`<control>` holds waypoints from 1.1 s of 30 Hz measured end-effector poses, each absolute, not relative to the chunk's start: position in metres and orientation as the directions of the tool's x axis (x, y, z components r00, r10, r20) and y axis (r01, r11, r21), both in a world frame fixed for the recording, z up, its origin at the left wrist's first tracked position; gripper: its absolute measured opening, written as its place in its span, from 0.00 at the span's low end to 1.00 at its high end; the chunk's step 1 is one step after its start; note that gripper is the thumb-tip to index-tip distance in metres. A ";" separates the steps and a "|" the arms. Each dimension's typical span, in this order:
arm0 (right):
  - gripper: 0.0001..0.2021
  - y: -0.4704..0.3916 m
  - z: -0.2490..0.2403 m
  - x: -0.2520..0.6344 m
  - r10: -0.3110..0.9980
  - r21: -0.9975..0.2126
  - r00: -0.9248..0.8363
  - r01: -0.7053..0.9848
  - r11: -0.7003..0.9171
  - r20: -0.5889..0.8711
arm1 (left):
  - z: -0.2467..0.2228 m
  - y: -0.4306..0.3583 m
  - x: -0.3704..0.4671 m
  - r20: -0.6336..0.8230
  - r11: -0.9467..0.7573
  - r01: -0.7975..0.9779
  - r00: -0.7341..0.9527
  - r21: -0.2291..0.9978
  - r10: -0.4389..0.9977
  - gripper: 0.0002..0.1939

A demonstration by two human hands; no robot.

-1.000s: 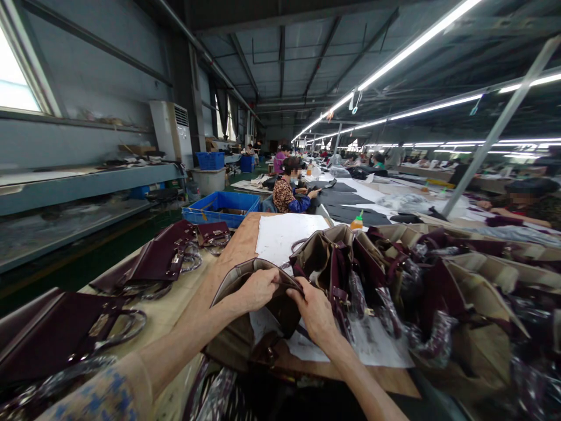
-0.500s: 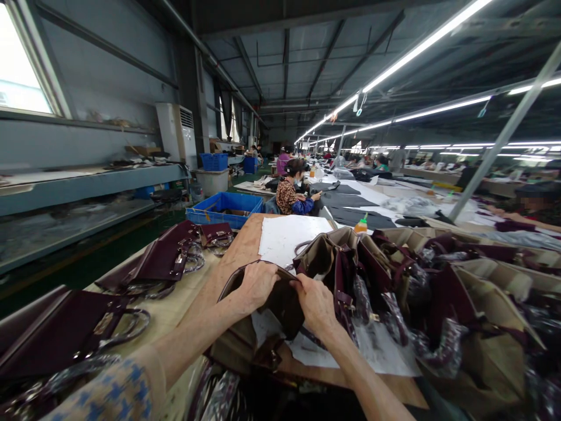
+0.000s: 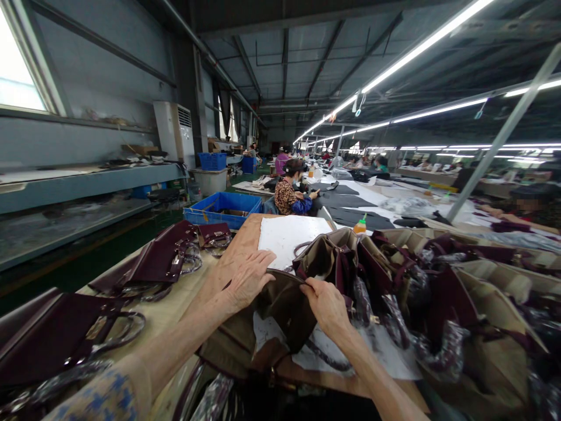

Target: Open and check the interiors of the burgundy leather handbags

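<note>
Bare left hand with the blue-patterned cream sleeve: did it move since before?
Yes: the bare left hand moved up the picture, towards the flat white paper sheet.

- Bag (image 3: 283, 295): brown-lined, mouth open, its rim (image 3: 293, 275) pinched in the right hand (image 3: 326, 307).
- Rim: runs left from that grip, toward the left hand (image 3: 249, 280).
- Lining (image 3: 234, 343): dark brown below the grip, lighter farther left.

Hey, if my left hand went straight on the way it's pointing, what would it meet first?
Your left hand would probably meet the white sheet on the wooden tabletop. Its height above the sheet is hard to judge, so it might pass over instead.
</note>
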State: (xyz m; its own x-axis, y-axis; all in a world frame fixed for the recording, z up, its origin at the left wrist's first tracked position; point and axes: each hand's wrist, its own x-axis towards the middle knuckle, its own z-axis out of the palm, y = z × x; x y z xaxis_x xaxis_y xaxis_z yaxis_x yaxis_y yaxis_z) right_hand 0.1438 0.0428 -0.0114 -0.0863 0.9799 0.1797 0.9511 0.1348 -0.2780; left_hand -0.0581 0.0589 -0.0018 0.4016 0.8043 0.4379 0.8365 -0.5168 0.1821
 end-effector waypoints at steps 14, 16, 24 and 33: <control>0.13 0.040 -0.021 0.156 0.974 -0.259 -0.104 0.953 0.155 0.199 | 0.004 0.063 -0.064 0.212 -0.556 0.771 0.515 0.310 0.831 0.16; 0.13 0.041 -0.021 0.156 0.974 -0.258 -0.109 0.953 0.159 0.198 | 0.003 0.063 -0.065 0.197 -0.558 0.778 0.522 0.290 0.830 0.14; 0.12 0.039 -0.019 0.155 0.974 -0.247 -0.118 0.955 0.165 0.193 | 0.000 0.068 -0.067 0.221 -0.527 0.785 0.479 0.325 0.849 0.10; 0.13 0.037 -0.027 0.157 0.955 -0.166 -0.143 0.967 0.191 0.261 | 0.000 0.072 -0.066 0.230 -0.558 0.750 0.508 0.355 0.830 0.14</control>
